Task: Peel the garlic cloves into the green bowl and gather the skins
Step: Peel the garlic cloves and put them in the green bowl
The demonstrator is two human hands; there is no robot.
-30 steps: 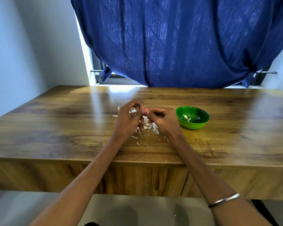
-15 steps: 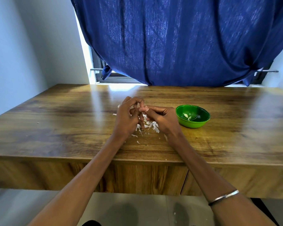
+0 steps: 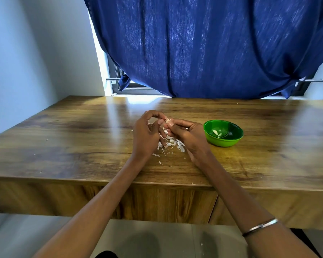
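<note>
Both hands meet above the middle of the wooden bench [image 3: 82,146], raised a little off its surface; the left hand [image 3: 147,135] has its fingers curled in an arch, forefinger and thumb closing toward a small pale garlic clove [image 3: 167,120]; the right hand [image 3: 186,133] pinches that same clove from the other side, its thumb and forefinger tight on it, the remaining fingers folded under; so each grip is nearly closed, with only the clove between the fingertips; how much skin is left on the clove is too small to tell.

Beneath and just behind the hands lies a loose heap of white garlic skins [image 3: 172,143] on the bench, with a few stray flakes [image 3: 156,155] scattered nearer the front edge; the green bowl [image 3: 223,134] stands upright to the right of the right hand, near it but apart from it, and holds a couple of pale peeled pieces [image 3: 217,133] on its bottom.

A thin metal bangle [image 3: 259,227] circles the right forearm; a small ring [image 3: 186,129] shows on a finger of the right hand; a dark blue curtain [image 3: 203,47] hangs over the window behind the bench, with a strip of daylight at its left side; no brand, label or writing can be read anywhere.
</note>
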